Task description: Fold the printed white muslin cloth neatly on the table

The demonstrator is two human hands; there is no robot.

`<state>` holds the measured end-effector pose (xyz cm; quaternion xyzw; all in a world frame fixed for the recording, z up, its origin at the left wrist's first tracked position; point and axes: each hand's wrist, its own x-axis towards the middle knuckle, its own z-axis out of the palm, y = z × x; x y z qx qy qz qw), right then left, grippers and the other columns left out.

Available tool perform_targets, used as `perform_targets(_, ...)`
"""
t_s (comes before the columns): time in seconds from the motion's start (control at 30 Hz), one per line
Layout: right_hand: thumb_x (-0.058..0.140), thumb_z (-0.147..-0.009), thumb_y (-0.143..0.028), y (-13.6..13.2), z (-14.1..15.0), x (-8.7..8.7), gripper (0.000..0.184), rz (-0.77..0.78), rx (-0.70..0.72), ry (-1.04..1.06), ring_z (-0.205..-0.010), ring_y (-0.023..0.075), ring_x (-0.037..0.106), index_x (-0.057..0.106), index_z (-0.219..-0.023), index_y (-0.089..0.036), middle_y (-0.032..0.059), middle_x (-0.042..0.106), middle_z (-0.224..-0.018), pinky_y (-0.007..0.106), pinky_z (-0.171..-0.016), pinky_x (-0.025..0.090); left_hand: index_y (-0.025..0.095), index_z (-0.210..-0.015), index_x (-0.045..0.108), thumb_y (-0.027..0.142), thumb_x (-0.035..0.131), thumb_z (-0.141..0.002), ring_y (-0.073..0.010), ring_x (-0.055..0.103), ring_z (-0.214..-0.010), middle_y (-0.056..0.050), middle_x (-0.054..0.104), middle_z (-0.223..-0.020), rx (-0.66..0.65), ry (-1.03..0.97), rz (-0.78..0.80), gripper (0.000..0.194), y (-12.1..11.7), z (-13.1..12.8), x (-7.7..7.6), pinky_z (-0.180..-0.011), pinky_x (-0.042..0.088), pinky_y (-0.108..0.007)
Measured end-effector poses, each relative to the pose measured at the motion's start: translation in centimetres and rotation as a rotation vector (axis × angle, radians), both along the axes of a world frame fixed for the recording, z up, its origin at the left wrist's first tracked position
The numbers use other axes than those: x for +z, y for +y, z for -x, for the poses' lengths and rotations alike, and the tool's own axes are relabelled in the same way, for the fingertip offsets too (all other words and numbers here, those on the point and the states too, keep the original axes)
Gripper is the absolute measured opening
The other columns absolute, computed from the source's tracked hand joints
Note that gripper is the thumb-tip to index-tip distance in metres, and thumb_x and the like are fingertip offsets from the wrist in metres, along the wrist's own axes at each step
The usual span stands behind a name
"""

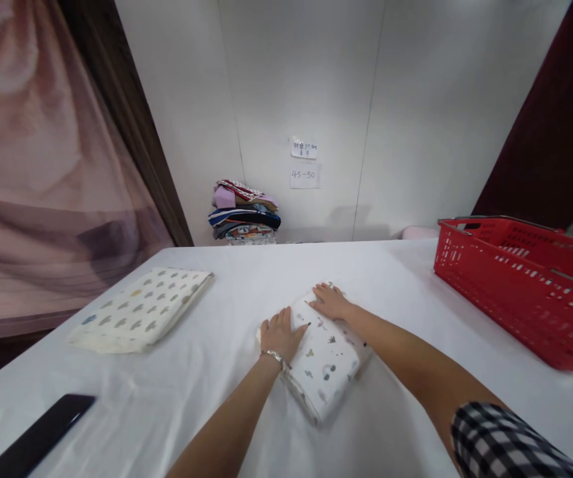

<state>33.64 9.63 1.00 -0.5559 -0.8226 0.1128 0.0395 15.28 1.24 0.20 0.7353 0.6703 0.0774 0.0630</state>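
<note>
1. Curtain (57, 172): pink fabric, hanging in loose, soft folds.
2. Black slab (42, 435): flat, smooth, straight-edged, with a slight sheen; lies on the near left of the desk (166, 398), which has a white, lightly wrinkled covering.
3. Spotted cloth (141, 309): cream, folded into a flat, layered block; rows of grey cloud-like motifs, one yellow, one blue; rests on the left of the desk.
4. Fabric stack (244, 212): folded pieces in lilac, blue, black and mixed prints, uneven edges; stands beyond the desk's far edge, against a pale panelled wall.
5. Left hand (281, 337): open, palm down, fingers extended, thumb spread wide; presses on the left side of the printed cloth. Silvery bracelet (272, 356) at the wrist.
6. Printed cloth (328, 365): white, soft, folded into a thick rectangle, set diagonally at mid-desk; small scattered motifs, layered edge toward the wearer.
7. Paper labels (305, 176): two, white, handwritten, on the wall; the lower reads "45-50".
8. Right hand (330, 302): open, fingers extended and slightly parted, flat on the printed cloth's far end. Sleeve (505, 438): black-and-white check.
9. Basket (515, 292): red, perforated walls, metal handles; right side of the desk.
</note>
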Motion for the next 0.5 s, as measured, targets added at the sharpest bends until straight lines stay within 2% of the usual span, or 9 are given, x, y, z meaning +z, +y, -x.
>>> perform_targets(0.1, 0.044, -0.079, -0.041, 1.7, -0.2, 2.2, 0.061, 0.075, 0.089, -0.051, -0.128, 0.0267, 0.030, 0.034, -0.135, -0.022, 0.0082, 0.039, -0.138, 0.043, -0.102, 0.021, 0.016, -0.136, 0.028, 0.056, 0.027, -0.082, -0.0249, 0.049, -0.112, -0.015, 0.053, -0.123, 0.043, -0.056, 0.115, 0.068, 1.5, 1.1, 1.3, -0.091, 0.036, -0.039)
perform_targets(0.17, 0.049, -0.074, -0.031, 3.1, 0.0, 3.3, 0.064, 0.181, 0.150, -0.142, -0.122, 0.0261, 0.039, 0.034, -0.136, -0.023, 0.0072, 0.041, -0.136, 0.037, -0.097, 0.031, 0.017, -0.130, 0.039, 0.054, 0.035, -0.079, -0.0251, 0.051, -0.110, -0.014, 0.054, -0.122, 0.040, -0.056, 0.206, 0.062, 2.9, 1.9, 1.8, -0.086, 0.040, -0.036)
perform_targets(0.23, 0.053, -0.068, -0.024, 4.5, 0.5, 4.0, 0.065, 0.284, 0.197, -0.232, -0.115, 0.0263, 0.046, 0.040, -0.132, -0.025, 0.0058, 0.045, -0.133, 0.034, -0.088, 0.039, 0.018, -0.119, 0.050, 0.053, 0.043, -0.074, -0.0253, 0.052, -0.109, -0.013, 0.054, -0.123, 0.020, -0.056, 0.292, 0.057, 4.2, 2.6, 1.9, -0.083, 0.042, -0.033)
perform_targets(0.37, 0.061, -0.052, -0.015, 7.0, 1.7, 3.7, 0.058, 0.390, 0.244, -0.340, -0.098, 0.0275, 0.056, 0.061, -0.109, -0.026, 0.0044, 0.060, -0.114, 0.034, -0.076, 0.044, 0.018, -0.107, 0.056, 0.058, 0.052, -0.064, -0.0256, 0.058, -0.098, -0.011, 0.060, -0.113, -0.009, -0.094, 0.450, 0.059, 6.4, 3.3, 1.7, -0.074, 0.045, -0.032)
perform_targets(0.5, 0.067, -0.043, -0.015, 8.8, 2.4, 2.9, 0.064, 0.426, 0.241, -0.416, -0.092, 0.0284, 0.057, 0.061, -0.106, -0.026, 0.0049, 0.059, -0.111, 0.037, -0.073, 0.044, 0.016, -0.099, 0.060, 0.060, 0.058, -0.056, -0.0255, 0.059, -0.095, -0.011, 0.062, -0.109, -0.056, -0.089, 0.578, 0.061, 7.7, 3.2, 2.1, -0.069, 0.045, -0.030)
